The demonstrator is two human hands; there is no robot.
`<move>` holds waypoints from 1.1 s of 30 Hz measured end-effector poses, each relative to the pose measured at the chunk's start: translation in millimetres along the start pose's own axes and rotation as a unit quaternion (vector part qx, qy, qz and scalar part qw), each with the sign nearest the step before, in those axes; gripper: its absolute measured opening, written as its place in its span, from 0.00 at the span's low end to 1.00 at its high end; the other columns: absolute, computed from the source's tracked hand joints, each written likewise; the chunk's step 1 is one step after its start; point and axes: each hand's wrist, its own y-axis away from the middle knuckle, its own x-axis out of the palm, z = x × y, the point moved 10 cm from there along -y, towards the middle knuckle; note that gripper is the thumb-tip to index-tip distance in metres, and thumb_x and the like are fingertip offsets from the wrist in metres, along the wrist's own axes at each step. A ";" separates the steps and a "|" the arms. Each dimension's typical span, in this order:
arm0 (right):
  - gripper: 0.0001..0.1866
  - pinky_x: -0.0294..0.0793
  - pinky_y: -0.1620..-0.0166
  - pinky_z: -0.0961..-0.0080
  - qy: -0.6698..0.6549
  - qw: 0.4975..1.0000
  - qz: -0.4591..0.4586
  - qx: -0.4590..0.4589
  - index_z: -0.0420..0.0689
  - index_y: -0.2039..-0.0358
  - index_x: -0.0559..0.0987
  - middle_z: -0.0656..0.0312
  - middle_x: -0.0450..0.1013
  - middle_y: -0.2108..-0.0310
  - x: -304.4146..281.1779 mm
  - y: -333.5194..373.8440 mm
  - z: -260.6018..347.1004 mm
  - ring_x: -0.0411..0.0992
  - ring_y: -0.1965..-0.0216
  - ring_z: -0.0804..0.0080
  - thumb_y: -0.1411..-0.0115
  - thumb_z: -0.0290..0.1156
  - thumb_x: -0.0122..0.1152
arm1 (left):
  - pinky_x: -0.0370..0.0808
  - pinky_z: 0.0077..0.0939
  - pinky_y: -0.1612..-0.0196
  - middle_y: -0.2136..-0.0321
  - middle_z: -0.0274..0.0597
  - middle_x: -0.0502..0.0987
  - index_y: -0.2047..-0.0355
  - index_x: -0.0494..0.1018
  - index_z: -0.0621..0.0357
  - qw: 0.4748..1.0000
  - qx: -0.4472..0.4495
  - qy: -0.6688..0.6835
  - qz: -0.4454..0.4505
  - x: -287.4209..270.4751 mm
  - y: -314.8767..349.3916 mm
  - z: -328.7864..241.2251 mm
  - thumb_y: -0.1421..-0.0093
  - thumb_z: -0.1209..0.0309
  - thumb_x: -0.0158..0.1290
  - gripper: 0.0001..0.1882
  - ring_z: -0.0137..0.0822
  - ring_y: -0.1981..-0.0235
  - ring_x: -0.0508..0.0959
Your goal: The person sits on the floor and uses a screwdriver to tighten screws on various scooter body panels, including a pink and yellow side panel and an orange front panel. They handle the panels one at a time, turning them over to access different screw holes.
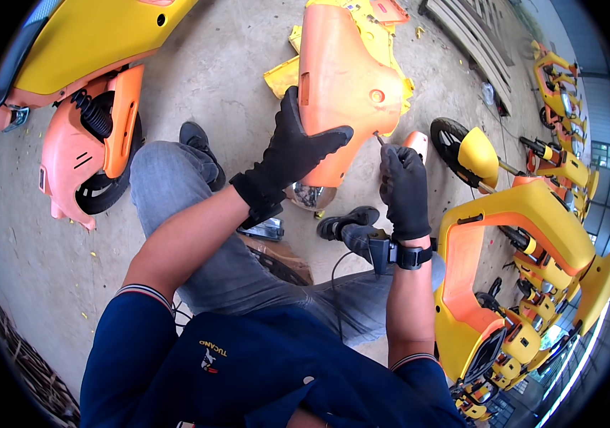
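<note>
An orange plastic scooter body cover stands in front of me, with a rounded clear headlamp at its lower end. My left hand, in a black glove, grips the cover's left side, the thumb lying across its face. In the black-gloved fist of my right hand is a screwdriver; only its thin shaft shows, the handle being hidden. The tip meets the cover's lower right edge, at a small dark spot. Yellow plastic parts lie behind and under the cover.
A yellow and orange scooter stands at the left. To the right are a wheel with a yellow fender and a large yellow-orange body frame. Several more scooters line the right wall. Wooden slats lie at the back; cardboard lies below my legs.
</note>
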 end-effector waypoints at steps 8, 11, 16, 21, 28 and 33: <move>0.12 0.53 0.82 0.87 -0.138 0.988 0.025 0.071 0.45 0.64 0.76 0.75 0.60 0.80 3.6 4.4 -17.6 0.54 0.84 0.89 0.30 0.41 0.58 | 0.81 0.25 0.60 0.45 0.45 0.72 0.30 0.47 0.58 0.999 0.010 -0.016 0.030 10.3 2.6 -5.6 0.44 0.73 0.67 0.49 0.30 0.53 0.79; 0.13 0.54 0.82 0.86 -0.199 0.974 0.058 0.090 0.45 0.63 0.76 0.74 0.60 0.79 10.7 6.5 -21.7 0.53 0.84 0.88 0.29 0.42 0.57 | 0.81 0.26 0.58 0.43 0.46 0.70 0.30 0.47 0.58 0.998 0.043 -0.022 0.034 9.9 1.9 -4.6 0.44 0.74 0.67 0.49 0.31 0.50 0.78; 0.17 0.58 0.82 0.86 -0.193 0.976 0.054 0.081 0.41 0.55 0.78 0.73 0.62 0.77 12.3 8.4 -19.8 0.57 0.81 0.87 0.29 0.43 0.56 | 0.79 0.30 0.49 0.40 0.47 0.67 0.30 0.47 0.59 0.999 0.027 -0.002 0.036 9.9 1.6 -4.3 0.43 0.74 0.67 0.49 0.33 0.45 0.75; 0.17 0.75 0.71 0.84 -0.041 0.998 0.049 -0.026 0.40 0.46 0.76 0.67 0.69 0.72 1.1 19.5 10.9 0.67 0.75 0.82 0.28 0.39 0.54 | 0.79 0.34 0.46 0.45 0.49 0.71 0.36 0.53 0.62 0.996 -0.052 0.070 0.014 2.2 -2.8 3.9 0.45 0.69 0.69 0.44 0.36 0.46 0.76; 0.13 0.80 0.58 0.71 -0.288 0.957 0.001 -0.032 0.42 0.47 0.75 0.62 0.74 0.66 -63.8 0.1 -7.4 0.74 0.66 0.75 0.30 0.28 0.55 | 0.73 0.38 0.37 0.37 0.49 0.68 0.29 0.50 0.58 0.968 -0.091 0.176 0.157 25.5 -4.3 -2.1 0.39 0.67 0.64 0.44 0.40 0.38 0.72; 0.13 0.72 0.67 0.81 -0.087 0.985 -0.032 -0.146 0.39 0.50 0.78 0.65 0.71 0.72 -82.3 0.6 26.1 0.69 0.74 0.80 0.29 0.33 0.56 | 0.69 0.38 0.35 0.35 0.47 0.65 0.27 0.47 0.57 0.949 -0.153 0.188 0.199 41.1 7.1 1.5 0.41 0.69 0.65 0.48 0.40 0.36 0.69</move>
